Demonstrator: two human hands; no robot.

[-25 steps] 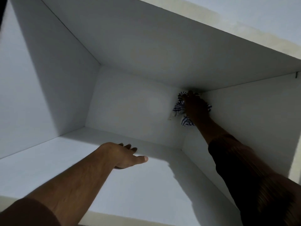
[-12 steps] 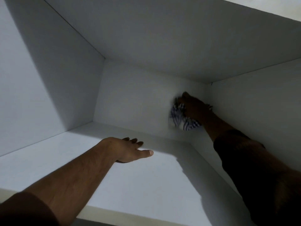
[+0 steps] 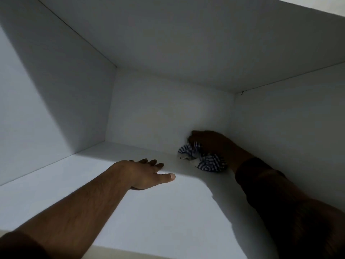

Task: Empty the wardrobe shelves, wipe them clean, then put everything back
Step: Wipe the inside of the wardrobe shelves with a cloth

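White laminate wardrobe shelf (image 3: 149,212) lies bare under me. My right hand (image 3: 211,142), gripping the bunched blue-and-white striped cloth (image 3: 205,161), has dropped from the upper back corner to the shelf's back right corner; my left hand (image 3: 143,173) rests flat, fingers spread. Wiping continues.

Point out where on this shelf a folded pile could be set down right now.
The shelf floor lies bare from the left wall to the left hand resting flat mid-shelf, and between that hand and the front edge. The back right corner is crowded: the right hand grips the striped cloth there.
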